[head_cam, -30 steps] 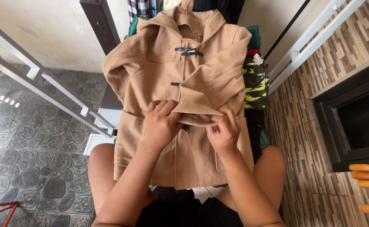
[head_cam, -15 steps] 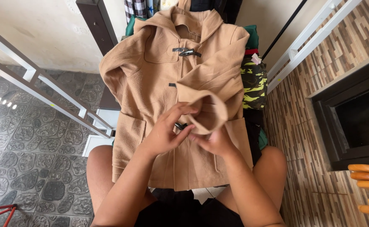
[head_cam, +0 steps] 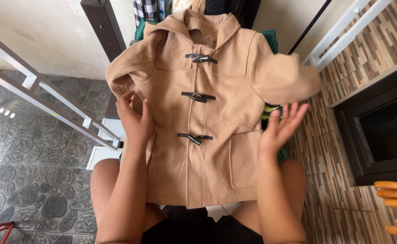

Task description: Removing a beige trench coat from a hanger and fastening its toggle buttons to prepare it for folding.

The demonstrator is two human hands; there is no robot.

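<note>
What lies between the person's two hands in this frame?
In the head view, the front of the tan hooded coat fills the stretch between the left hand and the right hand, with its lowest dark toggle fastener about midway.

Both forearms extend forward from the bottom edge, roughly parallel, well apart. Left hand (head_cam: pixel 135 119): fingers together, pointing up, slightly curled, back of hand toward camera. Right hand (head_cam: pixel 280 126): open, palm up and facing inward, fingers spread, holding nothing. Bare knees visible below both arms.
</note>
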